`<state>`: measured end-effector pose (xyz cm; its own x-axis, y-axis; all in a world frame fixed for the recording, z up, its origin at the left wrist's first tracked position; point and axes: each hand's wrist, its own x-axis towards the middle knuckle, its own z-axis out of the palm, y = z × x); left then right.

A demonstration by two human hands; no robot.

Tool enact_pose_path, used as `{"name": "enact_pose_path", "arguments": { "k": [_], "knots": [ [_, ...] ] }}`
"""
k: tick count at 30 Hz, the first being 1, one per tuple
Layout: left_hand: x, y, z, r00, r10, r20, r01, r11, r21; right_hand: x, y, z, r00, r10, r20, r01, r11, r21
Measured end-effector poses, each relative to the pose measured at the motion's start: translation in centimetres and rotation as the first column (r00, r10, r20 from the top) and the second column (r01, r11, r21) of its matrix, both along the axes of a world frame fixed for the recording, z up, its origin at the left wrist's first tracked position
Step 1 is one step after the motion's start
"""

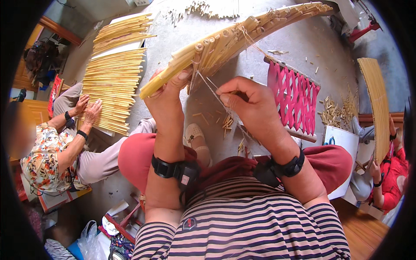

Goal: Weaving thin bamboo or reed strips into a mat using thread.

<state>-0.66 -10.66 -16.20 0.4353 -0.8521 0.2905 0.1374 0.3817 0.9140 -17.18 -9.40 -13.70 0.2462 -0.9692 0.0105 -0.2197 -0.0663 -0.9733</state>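
A long mat of yellow reed-like stalks [225, 47] is held up in front of me, slanting from the near left to the far right. My left hand [168, 97] is closed around its near end, the thumb pressed against the stalks. Pale string [209, 87] is wound about the stalk ends beside that thumb. From there it runs to my right hand [251, 99], whose thumb and forefinger pinch it; the other fingers are curled in. A thin straight strand also meets this pinch; whether it is a needle or string I cannot tell.
A red lattice-webbed folding stool [295, 97] stands to the right, with cut stalk pieces [338, 112] beyond it. At left, a person's hands [89, 110] rest on a row of stalks [113, 82]. Another person at right holds an upright stalk panel [376, 104].
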Motion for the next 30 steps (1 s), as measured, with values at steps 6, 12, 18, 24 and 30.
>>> {"name": "enact_pose_path", "arguments": {
  "k": [6, 12, 18, 24, 30],
  "knots": [
    [1.2, -1.4, -0.6, 0.998, 0.027, 0.062, -0.030, 0.998, 0.048, 0.9, -1.3, 0.7, 0.996, -0.088, 0.021, 0.091, 0.971, -0.222],
    [1.6, -2.6, 0.0, 0.995, -0.035, -0.096, 0.036, 0.999, 0.010, 2.0, -2.8, 0.4, 0.993, -0.121, 0.006, 0.109, 0.878, -0.466],
    [2.5, -3.7, -0.4, 0.995, 0.000, -0.097, 0.002, 1.000, 0.023, 2.3, -3.6, -0.3, 0.997, -0.079, 0.018, 0.079, 0.888, -0.453],
    [2.6, -3.9, -0.5, 0.994, 0.043, -0.103, -0.045, 0.999, -0.015, 2.8, -3.8, -1.1, 0.999, -0.009, 0.036, 0.022, 0.929, -0.370],
    [3.2, -4.1, -0.7, 0.999, 0.023, -0.045, -0.023, 1.000, -0.014, 3.1, -4.0, -1.0, 0.998, 0.007, 0.056, 0.017, 0.906, -0.422]
  ]
}}
